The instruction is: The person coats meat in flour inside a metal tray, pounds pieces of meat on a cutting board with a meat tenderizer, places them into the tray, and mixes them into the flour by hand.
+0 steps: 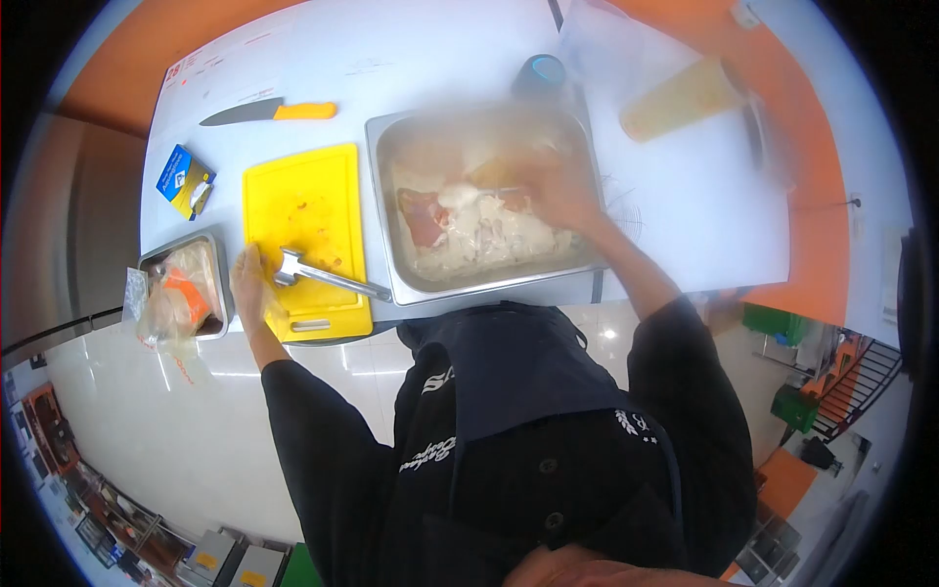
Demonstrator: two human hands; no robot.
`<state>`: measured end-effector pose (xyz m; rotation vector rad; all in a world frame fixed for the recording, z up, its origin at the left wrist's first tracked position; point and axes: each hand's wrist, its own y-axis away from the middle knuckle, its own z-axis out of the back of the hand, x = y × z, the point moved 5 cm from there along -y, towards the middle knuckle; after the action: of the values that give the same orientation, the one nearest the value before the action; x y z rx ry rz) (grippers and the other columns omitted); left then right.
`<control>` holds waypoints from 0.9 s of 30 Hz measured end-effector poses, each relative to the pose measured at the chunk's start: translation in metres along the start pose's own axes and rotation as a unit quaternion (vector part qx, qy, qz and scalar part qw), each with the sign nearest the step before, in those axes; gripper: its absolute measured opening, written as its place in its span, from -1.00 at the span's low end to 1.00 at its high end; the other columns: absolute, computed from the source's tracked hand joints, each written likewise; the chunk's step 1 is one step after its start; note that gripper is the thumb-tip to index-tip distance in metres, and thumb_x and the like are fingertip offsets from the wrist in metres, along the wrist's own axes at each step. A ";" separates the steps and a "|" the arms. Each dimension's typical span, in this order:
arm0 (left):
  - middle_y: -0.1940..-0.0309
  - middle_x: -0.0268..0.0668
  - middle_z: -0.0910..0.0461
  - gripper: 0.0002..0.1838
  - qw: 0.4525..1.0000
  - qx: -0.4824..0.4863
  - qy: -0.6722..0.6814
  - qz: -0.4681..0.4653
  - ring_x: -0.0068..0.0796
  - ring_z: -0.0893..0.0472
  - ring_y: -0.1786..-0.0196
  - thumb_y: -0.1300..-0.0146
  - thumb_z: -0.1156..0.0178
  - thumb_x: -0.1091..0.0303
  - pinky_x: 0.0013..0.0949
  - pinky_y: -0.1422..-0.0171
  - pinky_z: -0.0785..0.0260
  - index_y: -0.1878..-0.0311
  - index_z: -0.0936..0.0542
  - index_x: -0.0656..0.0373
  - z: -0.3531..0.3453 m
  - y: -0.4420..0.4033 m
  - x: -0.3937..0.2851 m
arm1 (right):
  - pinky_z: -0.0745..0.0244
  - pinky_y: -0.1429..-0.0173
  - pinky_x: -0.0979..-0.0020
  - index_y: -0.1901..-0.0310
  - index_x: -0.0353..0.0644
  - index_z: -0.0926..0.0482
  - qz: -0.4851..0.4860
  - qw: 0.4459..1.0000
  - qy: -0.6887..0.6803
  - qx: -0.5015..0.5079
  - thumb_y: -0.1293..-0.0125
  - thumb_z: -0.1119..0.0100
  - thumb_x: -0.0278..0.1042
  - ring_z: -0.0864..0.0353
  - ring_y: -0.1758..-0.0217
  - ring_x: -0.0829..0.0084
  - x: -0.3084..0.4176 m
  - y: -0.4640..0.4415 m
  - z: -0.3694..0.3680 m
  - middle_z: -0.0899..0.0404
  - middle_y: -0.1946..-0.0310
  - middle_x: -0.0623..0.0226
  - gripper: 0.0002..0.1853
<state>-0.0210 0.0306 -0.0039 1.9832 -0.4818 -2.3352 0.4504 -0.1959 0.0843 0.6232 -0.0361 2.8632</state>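
Observation:
My right hand (562, 191) is inside a deep metal pan (380, 210), over pieces of pale pink meat (425, 217) covered in a whitish, flour-like coating (489, 235). Blur hides its fingers, so its grip does not show. My left hand (251, 289), seemingly in a clear glove, rests at the left edge of a yellow cutting board (293, 176), fingers extended. Across the board's lower part lies a metal meat mallet (328, 277), its handle end reaching toward the pan. Small meat scraps dot the board.
Beyond the board lies a yellow-handled knife (269, 112). A blue-yellow box (186, 183) and a small metal tray (223, 284) with plastic bags (176, 308) are at left. Behind the pan stands a dark cylinder (540, 76); a hazy container (685, 98) lies right.

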 end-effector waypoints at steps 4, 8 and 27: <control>0.48 -0.45 -0.40 -0.72 1.000 -0.023 -0.006 0.006 -0.61 -0.38 0.41 -0.44 -0.09 0.17 -0.49 0.32 -0.24 0.33 -0.52 0.15 0.001 0.006 -0.005 | -0.55 0.02 0.07 0.09 -0.25 -0.64 -0.020 1.000 0.006 -0.019 -0.21 -0.23 -0.25 -0.64 0.07 0.03 0.022 0.004 0.007 -0.65 0.10 0.02 -0.70; 0.46 -0.44 -0.41 -0.73 1.000 -0.013 0.007 -0.007 -0.62 -0.39 0.38 -0.44 -0.10 0.17 -0.48 0.29 -0.25 0.31 -0.53 0.16 0.003 -0.002 0.003 | -0.55 0.06 0.08 0.07 -0.17 -0.64 -0.042 0.988 0.060 0.133 -0.16 -0.27 -0.23 -0.66 0.10 0.06 0.010 0.013 -0.016 -0.65 0.16 0.04 -0.68; 0.43 -0.41 -0.42 -0.74 1.000 0.001 0.021 -0.016 -0.61 -0.40 0.37 -0.43 -0.11 0.16 -0.48 0.34 -0.28 0.25 -0.55 0.17 0.006 -0.001 0.007 | -0.58 0.15 0.09 0.19 -0.18 -0.64 -0.046 0.989 0.092 0.105 -0.08 -0.15 -0.46 -0.68 0.18 0.08 0.035 0.008 -0.011 -0.65 0.33 0.02 -0.77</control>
<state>-0.0278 0.0310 -0.0104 2.0516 -0.4537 -2.3055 0.4130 -0.1961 0.0891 0.3815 0.3191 2.8425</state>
